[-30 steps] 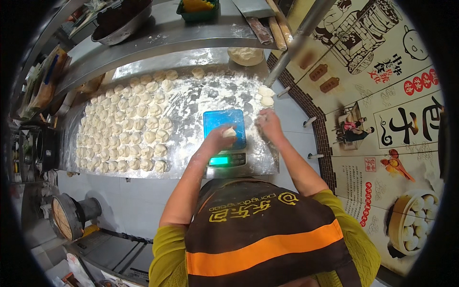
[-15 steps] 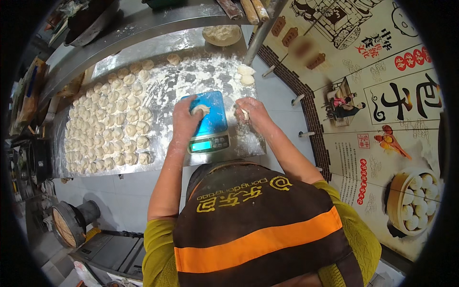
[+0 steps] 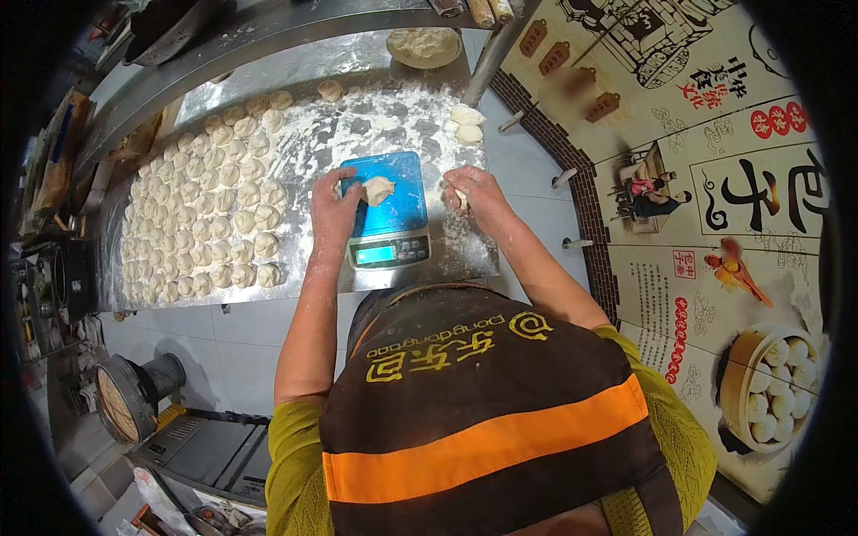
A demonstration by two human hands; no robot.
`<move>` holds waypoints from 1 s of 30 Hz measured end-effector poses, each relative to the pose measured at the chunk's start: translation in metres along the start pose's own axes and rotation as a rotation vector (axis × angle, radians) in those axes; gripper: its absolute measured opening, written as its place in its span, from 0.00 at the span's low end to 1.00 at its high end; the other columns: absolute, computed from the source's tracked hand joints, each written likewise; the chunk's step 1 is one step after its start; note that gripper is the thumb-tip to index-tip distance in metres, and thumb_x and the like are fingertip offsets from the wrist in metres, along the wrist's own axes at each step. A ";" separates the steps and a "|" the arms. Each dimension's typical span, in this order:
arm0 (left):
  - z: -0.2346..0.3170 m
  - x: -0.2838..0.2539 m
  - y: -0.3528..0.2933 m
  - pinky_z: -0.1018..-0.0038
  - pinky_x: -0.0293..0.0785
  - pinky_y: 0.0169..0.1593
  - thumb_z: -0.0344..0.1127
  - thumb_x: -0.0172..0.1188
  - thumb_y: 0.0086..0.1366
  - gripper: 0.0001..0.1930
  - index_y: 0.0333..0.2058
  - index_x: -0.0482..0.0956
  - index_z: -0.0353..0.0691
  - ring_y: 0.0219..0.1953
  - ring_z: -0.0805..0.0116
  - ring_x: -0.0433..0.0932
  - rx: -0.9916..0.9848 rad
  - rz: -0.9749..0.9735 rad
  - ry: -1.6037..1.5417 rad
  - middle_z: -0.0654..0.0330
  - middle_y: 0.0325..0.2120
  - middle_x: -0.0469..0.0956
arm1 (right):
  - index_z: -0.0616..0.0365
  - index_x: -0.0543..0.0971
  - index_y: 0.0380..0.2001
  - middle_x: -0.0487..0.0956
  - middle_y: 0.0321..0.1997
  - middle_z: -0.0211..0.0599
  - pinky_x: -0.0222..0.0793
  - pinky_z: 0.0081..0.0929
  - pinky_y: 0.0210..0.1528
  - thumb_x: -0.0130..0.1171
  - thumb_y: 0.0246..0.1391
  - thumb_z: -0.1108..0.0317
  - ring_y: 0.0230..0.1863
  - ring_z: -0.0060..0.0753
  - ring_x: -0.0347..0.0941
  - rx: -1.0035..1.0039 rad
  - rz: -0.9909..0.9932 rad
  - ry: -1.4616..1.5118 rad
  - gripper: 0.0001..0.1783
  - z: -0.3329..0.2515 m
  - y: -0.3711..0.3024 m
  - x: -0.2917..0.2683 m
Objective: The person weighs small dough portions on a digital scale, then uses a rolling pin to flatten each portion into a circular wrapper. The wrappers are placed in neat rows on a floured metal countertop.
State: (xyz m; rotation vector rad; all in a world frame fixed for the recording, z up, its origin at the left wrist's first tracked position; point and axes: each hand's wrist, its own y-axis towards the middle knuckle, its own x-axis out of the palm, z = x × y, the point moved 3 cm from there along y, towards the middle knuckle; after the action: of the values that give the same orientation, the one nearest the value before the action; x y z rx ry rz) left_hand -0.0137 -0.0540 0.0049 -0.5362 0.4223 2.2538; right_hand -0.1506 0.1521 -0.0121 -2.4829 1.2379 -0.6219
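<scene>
A small lump of dough (image 3: pixel 379 190) lies on the blue plate of a kitchen scale (image 3: pixel 386 214). My left hand (image 3: pixel 336 213) is at the plate's left side, its thumb and fingers apart, the thumb close beside the lump. Whether the thumb touches the dough I cannot tell. To the right of the scale, my right hand (image 3: pixel 481 198) is closed around a piece of dough, of which only a pale bit shows between the fingers. Rows of shaped dough pieces (image 3: pixel 219 205) cover the left of the floured steel table (image 3: pixel 299 192).
Two pale dough pieces (image 3: pixel 467 123) lie near the table's far right edge. A bowl of flour (image 3: pixel 424 49) stands at the back, below a metal shelf (image 3: pixel 313 34). A metal post (image 3: pixel 492 64) rises at the far right corner. Beyond the table's right edge is a printed wall panel (image 3: pixel 751 196).
My left hand has drawn back to the left and its fingers have parted from the dough lump, which stays on the scale. My right hand remains closed beside the scale. The view has shifted slightly.
</scene>
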 end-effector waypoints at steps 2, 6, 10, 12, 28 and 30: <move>0.000 0.000 0.001 0.73 0.66 0.47 0.30 0.57 0.52 0.12 0.37 0.76 0.36 0.42 0.65 0.73 -0.007 0.003 -0.028 0.56 0.36 0.77 | 0.65 0.72 0.35 0.70 0.21 0.33 0.59 0.20 0.19 0.51 0.53 0.69 0.20 0.21 0.63 0.009 0.007 -0.011 0.09 -0.006 -0.004 0.004; 0.017 0.000 0.006 0.69 0.67 0.47 0.32 0.59 0.48 0.16 0.38 0.75 0.35 0.41 0.57 0.73 0.036 -0.058 0.086 0.51 0.35 0.76 | 0.65 0.72 0.35 0.70 0.21 0.33 0.58 0.19 0.19 0.50 0.53 0.70 0.20 0.21 0.63 0.049 0.019 0.017 0.09 -0.009 -0.005 0.004; 0.015 0.018 0.009 0.63 0.68 0.44 0.38 0.64 0.42 0.23 0.40 0.75 0.36 0.40 0.50 0.71 0.236 -0.177 0.337 0.48 0.35 0.74 | 0.64 0.71 0.36 0.71 0.21 0.32 0.58 0.19 0.19 0.50 0.54 0.70 0.20 0.21 0.64 0.046 -0.018 0.013 0.09 -0.009 -0.005 0.005; 0.010 0.034 0.007 0.62 0.69 0.42 0.37 0.66 0.41 0.22 0.38 0.74 0.38 0.40 0.53 0.71 0.308 -0.336 0.527 0.50 0.33 0.72 | 0.65 0.71 0.35 0.70 0.20 0.33 0.58 0.20 0.19 0.49 0.53 0.71 0.19 0.22 0.64 0.038 -0.022 0.011 0.09 -0.007 -0.004 0.007; -0.094 -0.074 0.094 0.69 0.69 0.43 0.31 0.58 0.48 0.18 0.40 0.73 0.35 0.39 0.53 0.75 -0.244 0.162 0.136 0.46 0.35 0.76 | 0.65 0.72 0.35 0.71 0.20 0.35 0.59 0.19 0.18 0.49 0.52 0.72 0.18 0.23 0.64 0.138 0.176 -0.065 0.09 0.005 -0.019 -0.003; -0.109 -0.072 0.098 0.67 0.69 0.43 0.30 0.58 0.49 0.16 0.39 0.73 0.35 0.38 0.52 0.74 -0.227 0.208 0.221 0.46 0.34 0.75 | 0.65 0.72 0.36 0.71 0.20 0.34 0.59 0.19 0.18 0.50 0.52 0.72 0.18 0.23 0.64 0.167 0.191 -0.060 0.09 0.001 -0.022 0.001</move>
State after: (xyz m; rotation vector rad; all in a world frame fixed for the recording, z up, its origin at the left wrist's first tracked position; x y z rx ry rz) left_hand -0.0152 -0.2109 -0.0391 -0.9003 0.3467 2.4683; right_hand -0.1343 0.1642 -0.0033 -2.2010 1.3229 -0.5714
